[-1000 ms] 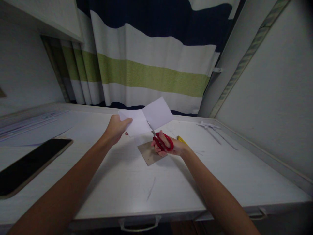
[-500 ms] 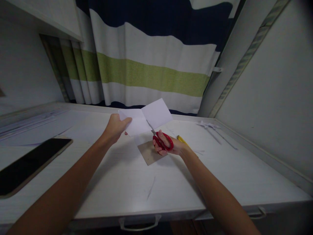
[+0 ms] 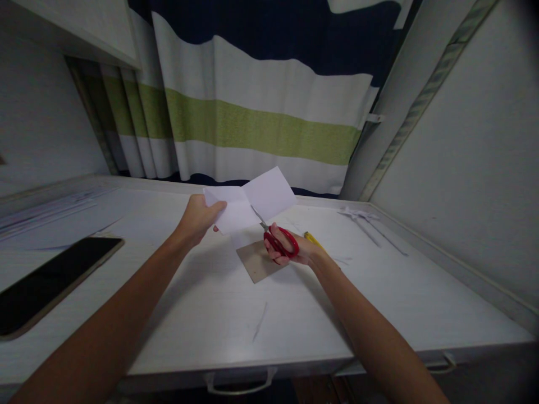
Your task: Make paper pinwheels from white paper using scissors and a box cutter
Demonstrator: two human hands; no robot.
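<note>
White laminate desk (image 3: 379, 303), faint grain, matte, long and rectangular; two metal drawer pulls (image 3: 241, 386) curve along its near edge. My bare forearms come in low from both sides. Thin grey sliver (image 3: 260, 322) of paper lies flat on the desk between them. Far left, a black phone (image 3: 50, 280), glossy slab with rounded corners, lies flat near the desk edge.

Mid-desk: tan cardboard square (image 3: 257, 262), dull and stiff-looking, flat on the surface, partly under my right hand (image 3: 300, 252). That hand is curled closed through the red plastic loops of the scissors (image 3: 278, 241); short metal blades point up and left into the paper, the jaws slightly parted as far as I can tell. Just behind my right hand, a yellow stick-shaped thing (image 3: 311, 239) on the desk, too hidden to name.

My left hand (image 3: 197, 217) pinches the left edge of the white paper sheet (image 3: 252, 202), thumb on top, fingers below. Sheet is thin, smooth, creased down the middle into two panels, held in the air above the cardboard, not touching the desk. Blades sit at the crease line.

Further right, white paper strips (image 3: 366, 220), narrow and long, scattered flat. Far left, pale loose sheets (image 3: 46, 209) stacked thin.

Behind the desk, a fabric curtain (image 3: 261, 112), soft vertical folds, broad bands of navy, white and lime green. Plain wall (image 3: 475, 157) at right with a striped trim running diagonally.
</note>
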